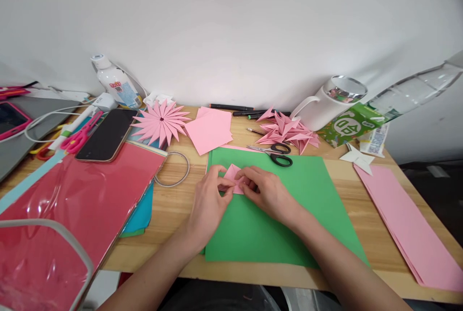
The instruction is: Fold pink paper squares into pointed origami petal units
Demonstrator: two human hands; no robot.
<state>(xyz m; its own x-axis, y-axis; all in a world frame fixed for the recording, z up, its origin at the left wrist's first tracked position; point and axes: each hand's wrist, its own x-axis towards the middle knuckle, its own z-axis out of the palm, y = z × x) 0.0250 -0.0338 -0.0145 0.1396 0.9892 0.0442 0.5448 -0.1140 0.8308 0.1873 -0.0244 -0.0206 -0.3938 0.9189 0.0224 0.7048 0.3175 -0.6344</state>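
Observation:
A small pink folded paper piece [233, 174] lies on a green sheet [289, 224] in the middle of the wooden table. My left hand [210, 202] pinches its left side, and my right hand [265, 191] presses on its right side. Most of the piece is hidden under my fingers. Black-handled scissors [275, 153] lie just behind my hands on the green sheet's far edge.
A pink paper flower [161, 122], a stack of pink squares [211, 130] and a heap of folded pink units [289, 131] sit behind. A phone [108, 135] and red plastic folder [72, 200] lie left. Pink strips [408, 224], a white mug [331, 103] stand right.

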